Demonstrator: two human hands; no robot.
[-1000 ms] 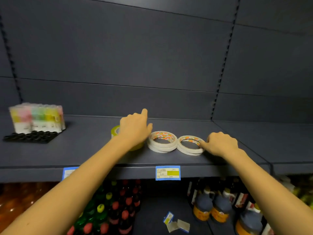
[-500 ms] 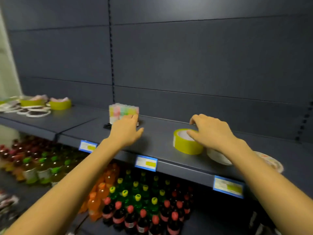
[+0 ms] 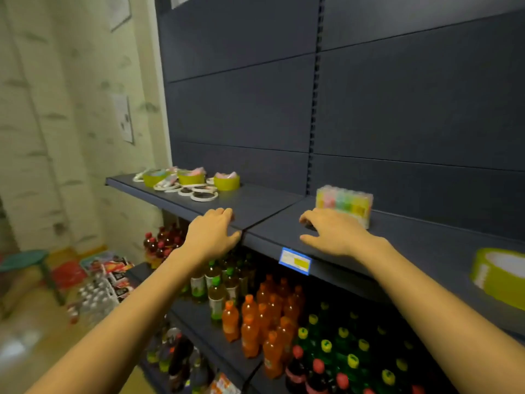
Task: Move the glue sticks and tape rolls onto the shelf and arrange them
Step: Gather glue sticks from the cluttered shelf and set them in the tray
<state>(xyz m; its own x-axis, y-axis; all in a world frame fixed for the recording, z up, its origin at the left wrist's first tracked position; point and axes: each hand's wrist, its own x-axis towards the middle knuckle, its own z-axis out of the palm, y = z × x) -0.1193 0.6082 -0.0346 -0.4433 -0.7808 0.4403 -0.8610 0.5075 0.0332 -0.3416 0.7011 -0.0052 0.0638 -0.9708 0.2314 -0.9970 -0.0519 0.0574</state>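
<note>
A pack of pastel glue sticks [image 3: 344, 201] stands on the dark shelf [image 3: 264, 206], just behind my right hand [image 3: 332, 231]. That hand hovers over the shelf with fingers spread and holds nothing. My left hand [image 3: 211, 233] rests at the shelf's front edge, empty, fingers loosely bent. A yellow-green tape roll [image 3: 498, 275] lies at the far right of the shelf. Further left on the shelf is a cluster of yellow-green tape rolls [image 3: 226, 182] and flat white tape rolls [image 3: 199, 193].
Blue price tag [image 3: 295, 260] on the shelf's front lip. Below, lower shelves hold orange drink bottles [image 3: 255, 317], green-capped bottles [image 3: 341, 348] and dark red-capped bottles [image 3: 162, 243]. A green stool [image 3: 25, 258] and packaged goods [image 3: 105, 274] are on the floor at left.
The view swung left along the shelf. My right hand left the yellow-green roll and now hovers by the glue stick pack; my left hand moved from the pack to the front edge.
</note>
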